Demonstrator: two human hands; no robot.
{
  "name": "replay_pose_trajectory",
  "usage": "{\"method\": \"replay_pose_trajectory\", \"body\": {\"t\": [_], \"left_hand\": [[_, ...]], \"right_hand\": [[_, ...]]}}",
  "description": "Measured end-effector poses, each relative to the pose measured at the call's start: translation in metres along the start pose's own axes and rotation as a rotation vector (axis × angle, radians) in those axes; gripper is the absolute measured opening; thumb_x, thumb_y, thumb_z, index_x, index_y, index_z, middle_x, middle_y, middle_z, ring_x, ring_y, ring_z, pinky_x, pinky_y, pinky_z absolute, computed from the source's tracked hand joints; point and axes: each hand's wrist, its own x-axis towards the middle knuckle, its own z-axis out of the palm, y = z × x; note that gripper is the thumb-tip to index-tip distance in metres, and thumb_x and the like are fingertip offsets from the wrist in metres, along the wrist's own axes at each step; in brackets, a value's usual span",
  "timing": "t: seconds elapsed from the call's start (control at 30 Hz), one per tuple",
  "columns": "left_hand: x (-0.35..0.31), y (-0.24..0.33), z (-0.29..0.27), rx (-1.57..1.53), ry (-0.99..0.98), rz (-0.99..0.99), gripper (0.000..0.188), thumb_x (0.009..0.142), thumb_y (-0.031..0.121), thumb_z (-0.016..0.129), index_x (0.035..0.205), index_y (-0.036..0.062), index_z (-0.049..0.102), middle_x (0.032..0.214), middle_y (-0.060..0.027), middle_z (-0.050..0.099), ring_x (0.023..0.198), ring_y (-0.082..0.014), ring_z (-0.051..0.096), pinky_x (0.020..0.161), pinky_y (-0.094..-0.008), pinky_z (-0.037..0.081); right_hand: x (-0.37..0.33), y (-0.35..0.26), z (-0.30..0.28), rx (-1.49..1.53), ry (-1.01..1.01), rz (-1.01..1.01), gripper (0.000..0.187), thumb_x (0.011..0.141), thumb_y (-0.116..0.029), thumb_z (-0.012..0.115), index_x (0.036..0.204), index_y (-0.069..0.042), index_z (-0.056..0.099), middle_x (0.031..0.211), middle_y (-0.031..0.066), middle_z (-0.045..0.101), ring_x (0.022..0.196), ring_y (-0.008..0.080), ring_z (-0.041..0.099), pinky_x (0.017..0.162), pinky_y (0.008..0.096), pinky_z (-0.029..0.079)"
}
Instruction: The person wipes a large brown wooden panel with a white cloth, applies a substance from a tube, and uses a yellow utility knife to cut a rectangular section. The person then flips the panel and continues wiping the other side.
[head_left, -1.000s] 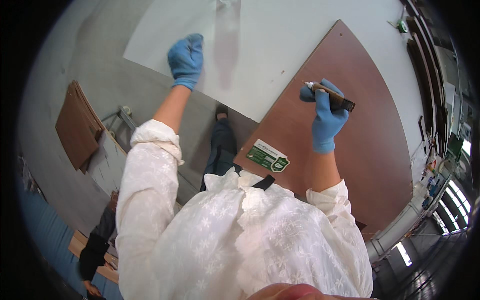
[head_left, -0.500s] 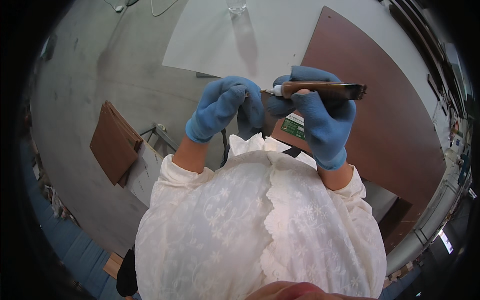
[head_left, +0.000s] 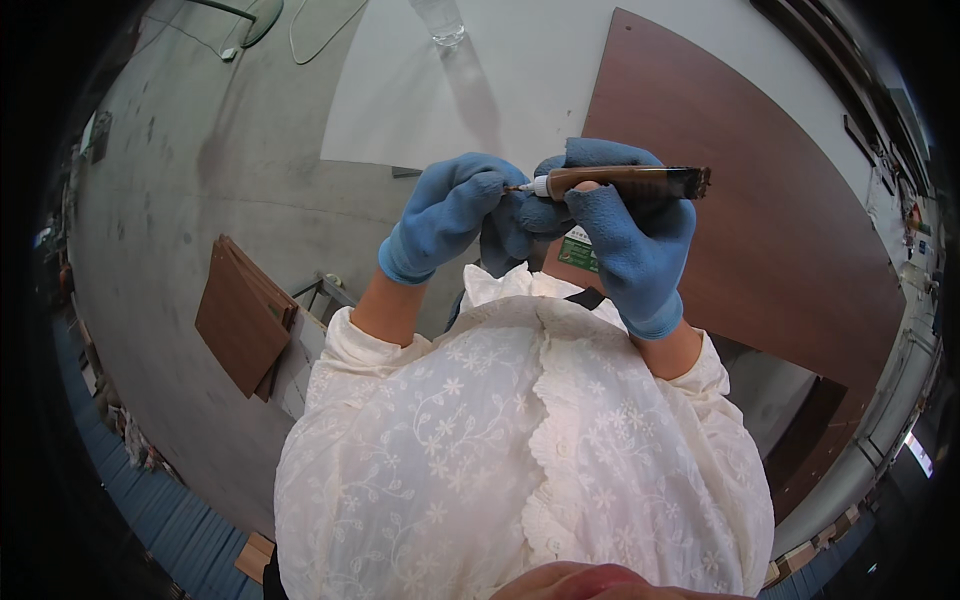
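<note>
My right hand [head_left: 645, 240], in a blue glove, is closed around a slim brown tube [head_left: 625, 180] with a white nozzle and a dark far end. The tube lies almost level, its thin nozzle tip pointing left. That tip meets the fingers of my left hand [head_left: 455, 215], also gloved in blue. My left thumb and fingers are pinched together at the tip; whether they grip the tip itself or some small piece cannot be made out. Both hands are raised in front of my chest, close to each other.
Beyond my hands is a white tabletop [head_left: 530, 70] bearing a clear cup [head_left: 446, 25]. A large reddish-brown panel [head_left: 760, 220] lies at right, with a green-and-white label [head_left: 578, 250] near my right hand. Brown boards [head_left: 245, 318] lean together at lower left. A cable [head_left: 298, 45] crosses the floor.
My right hand and the tube have shifted slightly left, bringing the nozzle tip into my left fingers. The whole view has turned a little, so the cup and boards appear moved.
</note>
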Motion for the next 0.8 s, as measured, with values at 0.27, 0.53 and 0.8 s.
{"method": "replay_pose_trajectory", "body": {"t": [0.27, 0.53, 0.8], "left_hand": [[0.011, -0.002, 0.010, 0.017, 0.025, -0.027, 0.027, 0.106, 0.020, 0.057, 0.114, -0.0036, 0.068, 0.096, -0.0072, 0.073, 0.086, -0.0127, 0.066, 0.080, -0.0281, 0.054], [0.017, -0.014, 0.023, 0.122, 0.084, -0.068, 0.023, 0.107, 0.018, 0.056, 0.113, -0.0017, 0.065, 0.086, -0.0081, 0.072, 0.070, -0.0130, 0.069, 0.063, -0.0279, 0.056], [0.027, -0.044, 0.036, -0.005, 0.328, -0.201, 0.027, 0.108, 0.021, 0.054, 0.098, -0.0001, 0.068, 0.079, -0.0086, 0.070, 0.058, -0.0103, 0.060, 0.053, -0.0251, 0.049]], "right_hand": [[0.001, 0.000, -0.010, -0.028, 0.021, 0.019, 0.028, 0.098, -0.011, 0.071, 0.120, 0.006, 0.069, 0.105, 0.0161, 0.077, 0.093, 0.0203, 0.075, 0.086, 0.0327, 0.062], [0.006, 0.010, -0.019, -0.072, 0.093, 0.232, 0.029, 0.095, -0.011, 0.073, 0.117, 0.007, 0.068, 0.097, 0.0121, 0.077, 0.084, 0.0141, 0.071, 0.078, 0.0291, 0.059], [0.001, 0.058, -0.069, -0.766, 0.373, -0.241, 0.034, 0.091, -0.013, 0.073, 0.121, 0.001, 0.064, 0.081, 0.0083, 0.073, 0.069, 0.0176, 0.069, 0.065, 0.0293, 0.054]]}}
